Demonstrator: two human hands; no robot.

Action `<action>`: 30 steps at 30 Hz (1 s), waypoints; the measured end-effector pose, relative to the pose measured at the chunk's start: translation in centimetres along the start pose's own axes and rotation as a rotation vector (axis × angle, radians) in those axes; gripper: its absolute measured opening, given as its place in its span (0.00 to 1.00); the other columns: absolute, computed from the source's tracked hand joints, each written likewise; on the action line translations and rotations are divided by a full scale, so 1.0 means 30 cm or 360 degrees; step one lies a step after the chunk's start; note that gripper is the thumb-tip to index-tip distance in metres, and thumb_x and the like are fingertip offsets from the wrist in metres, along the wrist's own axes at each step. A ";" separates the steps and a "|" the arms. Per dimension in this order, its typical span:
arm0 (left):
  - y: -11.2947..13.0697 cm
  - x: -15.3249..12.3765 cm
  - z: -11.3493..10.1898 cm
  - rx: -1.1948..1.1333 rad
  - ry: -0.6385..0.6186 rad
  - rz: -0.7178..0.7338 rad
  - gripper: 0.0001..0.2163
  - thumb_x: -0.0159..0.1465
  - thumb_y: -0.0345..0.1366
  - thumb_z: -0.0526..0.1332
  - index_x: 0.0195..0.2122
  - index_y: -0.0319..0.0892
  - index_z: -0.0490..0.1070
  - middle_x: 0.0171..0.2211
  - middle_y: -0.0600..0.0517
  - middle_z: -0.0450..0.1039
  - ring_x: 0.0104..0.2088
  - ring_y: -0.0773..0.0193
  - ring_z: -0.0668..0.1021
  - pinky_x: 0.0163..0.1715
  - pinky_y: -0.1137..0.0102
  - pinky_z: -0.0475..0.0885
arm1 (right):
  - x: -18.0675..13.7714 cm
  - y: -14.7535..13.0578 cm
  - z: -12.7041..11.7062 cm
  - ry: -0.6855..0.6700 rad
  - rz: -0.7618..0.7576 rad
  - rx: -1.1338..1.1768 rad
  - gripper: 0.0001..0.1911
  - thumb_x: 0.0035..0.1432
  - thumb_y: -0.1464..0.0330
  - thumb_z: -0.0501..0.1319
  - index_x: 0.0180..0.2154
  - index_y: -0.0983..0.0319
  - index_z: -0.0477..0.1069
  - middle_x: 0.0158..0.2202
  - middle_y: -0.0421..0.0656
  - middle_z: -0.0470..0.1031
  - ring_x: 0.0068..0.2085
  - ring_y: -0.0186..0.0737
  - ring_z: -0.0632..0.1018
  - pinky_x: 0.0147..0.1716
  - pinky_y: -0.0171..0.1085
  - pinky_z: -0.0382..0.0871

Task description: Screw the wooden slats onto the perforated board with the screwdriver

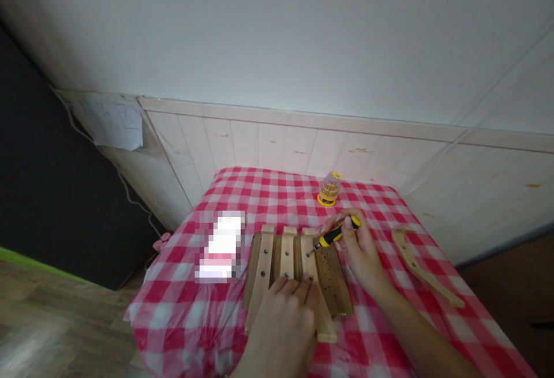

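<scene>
A wooden board [339,274] lies on the table with three pale wooden slats across it, their holes holding dark screws. My right hand [357,242] is closed around a yellow and black screwdriver [332,236], tilted with its tip at the upper screw of the right slat [308,245]. Pressing down on the lower part of the slats is my left hand [289,309], its fingers spread over the middle slat [287,245] and the right one; its thumb is hidden. The left slat [265,251] lies beside that hand.
A clear bit holder with yellow ends [329,189] stands near the wall. One loose curved wooden slat [418,268] lies on the right. To the left is a blurred-out white rectangle [223,245]. A red checked cloth [173,303] covers the table, which meets the panelled wall [277,144].
</scene>
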State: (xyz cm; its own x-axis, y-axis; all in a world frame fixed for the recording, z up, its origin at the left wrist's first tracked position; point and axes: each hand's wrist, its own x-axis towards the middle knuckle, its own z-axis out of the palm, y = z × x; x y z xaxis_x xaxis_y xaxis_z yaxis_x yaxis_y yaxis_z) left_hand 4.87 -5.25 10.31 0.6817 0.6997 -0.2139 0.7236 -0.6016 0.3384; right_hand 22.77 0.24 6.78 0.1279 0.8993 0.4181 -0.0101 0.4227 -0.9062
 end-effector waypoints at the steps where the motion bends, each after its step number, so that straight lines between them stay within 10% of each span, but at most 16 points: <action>1: -0.002 0.000 0.003 -0.0001 0.0024 0.0012 0.23 0.65 0.21 0.56 0.63 0.29 0.71 0.61 0.36 0.73 0.57 0.49 0.79 0.60 0.58 0.73 | 0.001 0.000 0.000 -0.0005 -0.0008 -0.0025 0.16 0.68 0.49 0.59 0.40 0.54 0.64 0.31 0.37 0.79 0.33 0.40 0.82 0.36 0.42 0.79; 30: -0.006 0.003 0.000 0.0011 0.0115 0.0106 0.20 0.67 0.23 0.58 0.60 0.27 0.72 0.58 0.33 0.75 0.54 0.50 0.81 0.56 0.59 0.74 | -0.030 -0.032 0.020 -0.0260 -0.0468 -0.0916 0.06 0.69 0.60 0.59 0.40 0.54 0.66 0.31 0.40 0.78 0.29 0.41 0.80 0.27 0.37 0.73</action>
State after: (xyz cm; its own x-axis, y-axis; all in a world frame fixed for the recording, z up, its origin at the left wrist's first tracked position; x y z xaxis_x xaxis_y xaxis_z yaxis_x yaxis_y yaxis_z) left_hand 4.79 -5.08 10.24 0.7191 0.6838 -0.1243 0.6777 -0.6502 0.3435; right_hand 22.06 -0.90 7.31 -0.1082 0.7801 0.6163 0.5392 0.5669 -0.6229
